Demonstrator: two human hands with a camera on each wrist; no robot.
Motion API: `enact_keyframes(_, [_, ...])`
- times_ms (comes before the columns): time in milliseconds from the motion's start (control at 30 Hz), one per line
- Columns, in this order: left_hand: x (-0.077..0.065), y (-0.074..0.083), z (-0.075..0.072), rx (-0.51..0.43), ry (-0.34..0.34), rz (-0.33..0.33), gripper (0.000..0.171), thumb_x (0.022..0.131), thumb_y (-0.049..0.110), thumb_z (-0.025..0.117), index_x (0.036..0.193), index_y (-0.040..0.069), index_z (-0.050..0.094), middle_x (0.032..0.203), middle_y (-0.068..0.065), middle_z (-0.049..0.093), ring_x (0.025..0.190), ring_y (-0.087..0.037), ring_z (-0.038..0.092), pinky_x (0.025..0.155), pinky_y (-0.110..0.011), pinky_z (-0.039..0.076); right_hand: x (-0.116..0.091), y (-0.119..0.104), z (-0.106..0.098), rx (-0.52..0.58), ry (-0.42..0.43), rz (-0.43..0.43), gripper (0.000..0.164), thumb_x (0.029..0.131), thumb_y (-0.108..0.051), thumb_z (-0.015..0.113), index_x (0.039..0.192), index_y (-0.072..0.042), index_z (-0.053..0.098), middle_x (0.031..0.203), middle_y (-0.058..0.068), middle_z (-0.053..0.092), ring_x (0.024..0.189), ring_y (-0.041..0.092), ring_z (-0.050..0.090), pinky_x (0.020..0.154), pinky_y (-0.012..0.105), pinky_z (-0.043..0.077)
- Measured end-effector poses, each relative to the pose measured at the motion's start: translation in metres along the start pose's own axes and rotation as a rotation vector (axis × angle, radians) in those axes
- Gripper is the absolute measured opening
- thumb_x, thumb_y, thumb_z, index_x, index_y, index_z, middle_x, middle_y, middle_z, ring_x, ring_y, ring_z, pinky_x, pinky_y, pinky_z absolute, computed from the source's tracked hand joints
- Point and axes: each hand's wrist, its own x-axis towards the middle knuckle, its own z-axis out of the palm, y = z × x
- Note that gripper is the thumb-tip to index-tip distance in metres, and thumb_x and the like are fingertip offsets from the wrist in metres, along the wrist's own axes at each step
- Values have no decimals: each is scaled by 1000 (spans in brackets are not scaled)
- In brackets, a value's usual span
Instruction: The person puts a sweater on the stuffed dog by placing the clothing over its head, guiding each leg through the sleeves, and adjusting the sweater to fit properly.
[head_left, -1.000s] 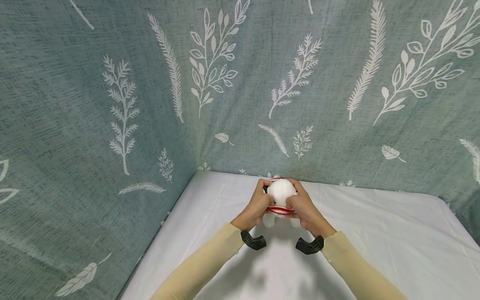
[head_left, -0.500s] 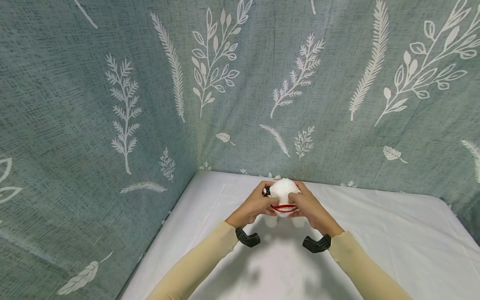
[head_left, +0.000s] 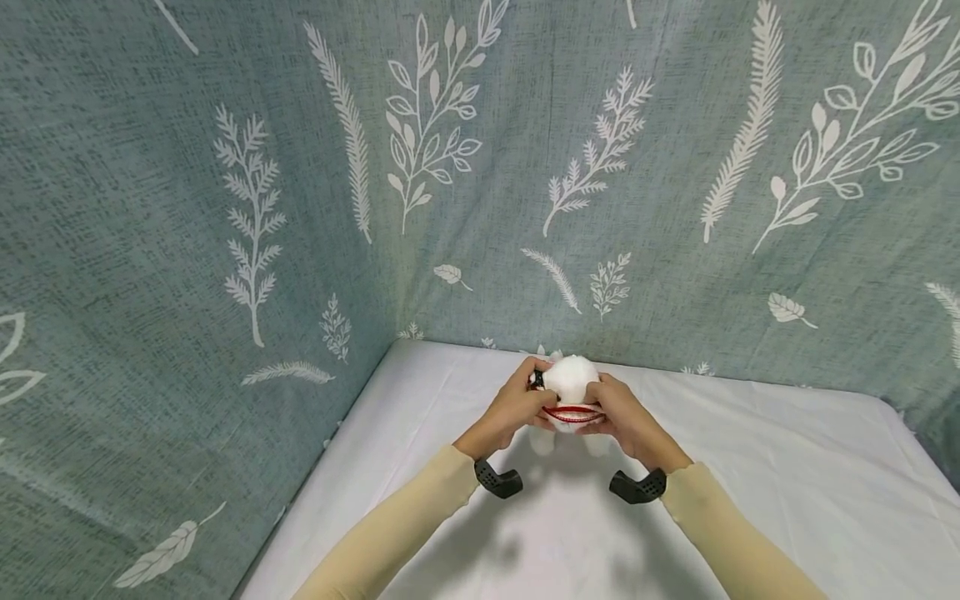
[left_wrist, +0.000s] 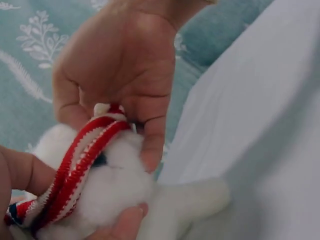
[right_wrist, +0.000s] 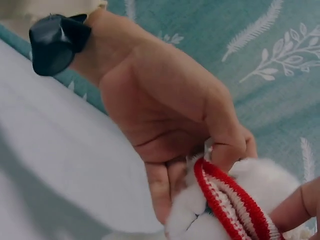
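A white plush toy [head_left: 572, 377] is between my two hands near the far side of the table. A red and white knitted band [head_left: 573, 414] runs across the near side of its head. My left hand [head_left: 513, 408] grips the toy's left side, thumb along the band's upper edge. From the right, my right hand [head_left: 628, 421] grips it the same way. In the left wrist view the right hand's thumb and fingers meet the end of the band [left_wrist: 80, 167]. The right wrist view has the left hand [right_wrist: 170, 110] at the band's other end. Stubby white legs [head_left: 542, 442] show below.
A white cloth covers the table [head_left: 750, 467]. Green-grey curtains [head_left: 480, 167] with white leaf prints hang behind it and along the left. Black devices [head_left: 498, 481] sit on both wrists, below pale sleeves [head_left: 397, 525].
The toy's head has tilted and shifted slightly right in the head view. The band sits slightly higher and my wrists have spread a little apart. Both hands keep hold.
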Motion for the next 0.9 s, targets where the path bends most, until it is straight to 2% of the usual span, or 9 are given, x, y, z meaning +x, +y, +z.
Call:
enact_keyframes(67, [0, -1, 0, -11, 27, 11, 39, 88, 4, 59, 126, 11, 53, 118, -19, 57, 76, -30, 71, 69, -48, 61, 0, 1, 0, 28, -22, 8, 61, 91, -11, 38, 151, 1, 29, 137, 28, 46, 109, 36, 61, 80, 45, 60])
enact_keyframes(167, [0, -2, 0, -33, 50, 10, 34, 88, 1, 59, 121, 8, 52, 125, -18, 55, 81, -31, 71, 69, -48, 61, 0, 2, 2, 73, -51, 17, 71, 90, -11, 40, 157, -4, 17, 143, 29, 40, 111, 39, 60, 79, 47, 60])
enact_keyframes(300, [-1, 0, 5, -77, 50, -34, 43, 87, -4, 63, 124, 9, 46, 129, -19, 51, 88, -29, 70, 69, -44, 61, -1, 3, 4, 131, -55, 22, 80, 87, -6, 41, 160, -6, 8, 149, 30, 31, 118, 41, 53, 81, 48, 59])
enact_keyframes(467, [-2, 3, 16, -139, 42, -81, 52, 86, -2, 63, 130, 13, 39, 129, -18, 47, 86, -29, 71, 69, -44, 61, -2, 4, 4, 164, -3, 11, 83, 83, 4, 36, 162, -9, 11, 154, 28, 25, 124, 41, 46, 83, 47, 57])
enact_keyframes(667, [-3, 1, 25, -145, 87, -32, 54, 78, -10, 57, 124, 12, 38, 131, -19, 43, 85, -26, 63, 61, -38, 55, -4, 7, 9, 158, 44, -21, 87, 79, 12, 36, 161, -11, 16, 155, 27, 25, 119, 39, 45, 79, 41, 52])
enact_keyframes(800, [-3, -3, 30, -116, 152, 6, 58, 71, -17, 54, 119, 11, 38, 139, -20, 35, 100, -32, 53, 70, -38, 47, -5, 10, 16, 167, 85, -40, 94, 76, 19, 38, 162, -13, 18, 159, 25, 24, 120, 38, 41, 77, 37, 46])
enact_keyframes(900, [-3, -5, 33, -111, 186, 11, 62, 69, -21, 54, 120, 11, 38, 144, -20, 32, 114, -35, 45, 78, -38, 43, -6, 13, 20, 173, 114, -60, 99, 73, 22, 38, 163, -13, 19, 160, 26, 24, 121, 38, 38, 75, 36, 42])
